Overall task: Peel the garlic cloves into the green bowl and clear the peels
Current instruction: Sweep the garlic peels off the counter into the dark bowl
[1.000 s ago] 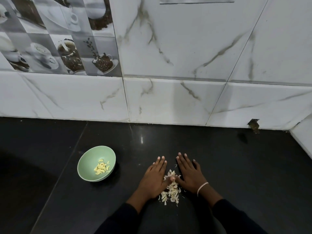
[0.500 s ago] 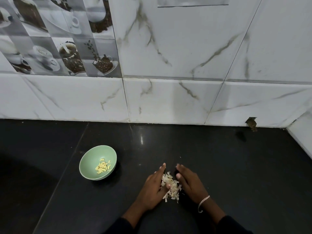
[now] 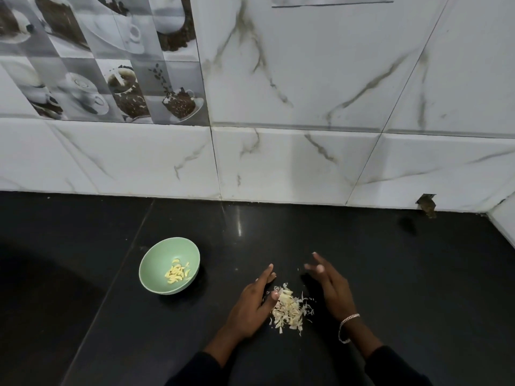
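A green bowl (image 3: 156, 263) stands on the black counter and holds several peeled yellow garlic cloves (image 3: 177, 273). To its right lies a small heap of pale garlic peels (image 3: 288, 307). My left hand (image 3: 252, 305) rests on the counter against the heap's left side, fingers straight, thumb touching the peels. My right hand (image 3: 328, 285), with a bracelet at the wrist, is on the heap's right side, fingers straight and a little apart from the peels. Neither hand holds anything.
The black counter (image 3: 404, 274) ends at a white marbled tile wall (image 3: 292, 162) at the back and at the far right corner. A small dark chip (image 3: 426, 204) marks the wall's base at the right.
Both hands had drawn the peels together into a tighter heap. Now the right hand has moved away to the right and the left hand stays beside the heap.
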`<control>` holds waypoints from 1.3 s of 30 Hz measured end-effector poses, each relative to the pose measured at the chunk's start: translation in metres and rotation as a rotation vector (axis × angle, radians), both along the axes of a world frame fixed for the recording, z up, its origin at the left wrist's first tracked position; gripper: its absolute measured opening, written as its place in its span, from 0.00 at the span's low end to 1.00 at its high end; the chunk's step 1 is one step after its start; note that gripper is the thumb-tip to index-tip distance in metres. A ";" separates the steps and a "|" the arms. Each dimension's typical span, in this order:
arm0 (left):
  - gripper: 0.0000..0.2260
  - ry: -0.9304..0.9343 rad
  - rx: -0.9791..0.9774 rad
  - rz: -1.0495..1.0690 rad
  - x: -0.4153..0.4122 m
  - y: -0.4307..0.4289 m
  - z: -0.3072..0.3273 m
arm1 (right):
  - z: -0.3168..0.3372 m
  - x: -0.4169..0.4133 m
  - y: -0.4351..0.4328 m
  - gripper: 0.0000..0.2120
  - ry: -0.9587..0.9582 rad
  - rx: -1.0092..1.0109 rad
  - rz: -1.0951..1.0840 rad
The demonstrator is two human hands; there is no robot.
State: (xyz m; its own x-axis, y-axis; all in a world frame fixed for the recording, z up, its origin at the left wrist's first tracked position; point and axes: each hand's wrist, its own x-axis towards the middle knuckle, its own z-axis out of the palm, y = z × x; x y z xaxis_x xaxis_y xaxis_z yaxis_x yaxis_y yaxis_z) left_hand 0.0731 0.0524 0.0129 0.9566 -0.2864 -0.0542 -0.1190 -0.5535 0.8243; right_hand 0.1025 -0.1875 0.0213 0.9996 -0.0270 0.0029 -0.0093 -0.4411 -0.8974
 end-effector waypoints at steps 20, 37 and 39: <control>0.36 -0.186 0.277 -0.144 0.010 -0.016 -0.010 | -0.007 0.009 0.000 0.46 -0.022 -0.704 0.322; 0.32 0.131 -0.227 0.307 -0.008 -0.039 -0.007 | -0.016 -0.037 -0.045 0.34 0.114 -0.137 -0.252; 0.36 0.148 -0.188 0.263 -0.016 -0.056 -0.005 | -0.023 -0.032 -0.016 0.28 0.100 -0.179 -0.160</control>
